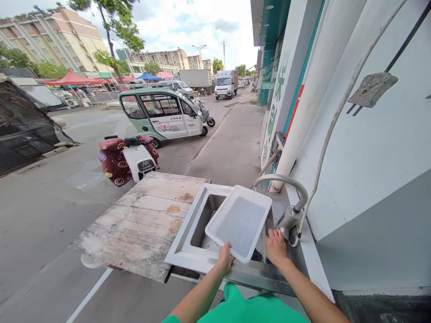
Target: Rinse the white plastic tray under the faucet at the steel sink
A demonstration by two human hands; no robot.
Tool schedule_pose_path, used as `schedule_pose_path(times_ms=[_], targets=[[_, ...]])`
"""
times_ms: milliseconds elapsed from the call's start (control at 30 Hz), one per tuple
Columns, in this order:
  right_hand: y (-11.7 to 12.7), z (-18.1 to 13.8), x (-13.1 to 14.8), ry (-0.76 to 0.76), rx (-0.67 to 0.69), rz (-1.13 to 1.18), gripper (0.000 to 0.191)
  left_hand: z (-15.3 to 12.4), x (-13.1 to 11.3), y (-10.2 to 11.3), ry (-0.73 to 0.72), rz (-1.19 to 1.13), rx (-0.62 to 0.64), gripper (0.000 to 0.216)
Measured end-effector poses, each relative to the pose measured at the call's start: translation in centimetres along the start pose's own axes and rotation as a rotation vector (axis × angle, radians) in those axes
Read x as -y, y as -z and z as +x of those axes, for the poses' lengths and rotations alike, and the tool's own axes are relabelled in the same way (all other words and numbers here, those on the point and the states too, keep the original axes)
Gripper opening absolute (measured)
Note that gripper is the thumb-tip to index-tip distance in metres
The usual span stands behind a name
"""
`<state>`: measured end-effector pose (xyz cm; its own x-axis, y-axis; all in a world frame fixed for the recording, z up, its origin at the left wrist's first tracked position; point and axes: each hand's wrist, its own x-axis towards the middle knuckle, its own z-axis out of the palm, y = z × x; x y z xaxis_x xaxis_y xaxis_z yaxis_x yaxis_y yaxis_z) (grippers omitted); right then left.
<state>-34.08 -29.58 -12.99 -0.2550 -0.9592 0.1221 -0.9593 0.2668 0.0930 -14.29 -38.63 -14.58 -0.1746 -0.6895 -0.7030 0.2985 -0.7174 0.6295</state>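
Green shirt [252, 309] nearest — left grip [225, 256] clamps tray [240, 220] edge, right grip [276, 246] unclear — basin [202, 224] open at left.

The grey concrete pavement [232, 139] is evenly lit by diffuse daylight from the bright, white-clouded sky [188, 27]; the beige apartment block [67, 38] is tilted by wide-angle distortion.

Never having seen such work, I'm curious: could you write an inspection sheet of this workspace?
Surface: sink, with worn boards beside it.
Job's things: white tray over the sink, beneath the tap.
Clutter: unidentified dark item in the sink.
Hands: left hand grips the tray's near edge; right hand is at the tap's base, contact unclear.
Cables: dangling plug; pale cable or hose beside it.
Surroundings: wall, pavement, scooter, three-wheeler.
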Motion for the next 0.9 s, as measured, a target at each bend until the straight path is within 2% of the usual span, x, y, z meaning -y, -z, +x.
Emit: schedule_pose_path(times_ms=[333,900], targets=[[-0.2,0.0,0.0,-0.005,0.002,-0.003,0.027,0.4,0.2,0.1,0.013,-0.011,0.010,0.035],[-0.5,0.0,0.0,-0.014,0.019,0.011,0.033,0.9,0.6,0.5,0.005,-0.048,0.041,0.039]])
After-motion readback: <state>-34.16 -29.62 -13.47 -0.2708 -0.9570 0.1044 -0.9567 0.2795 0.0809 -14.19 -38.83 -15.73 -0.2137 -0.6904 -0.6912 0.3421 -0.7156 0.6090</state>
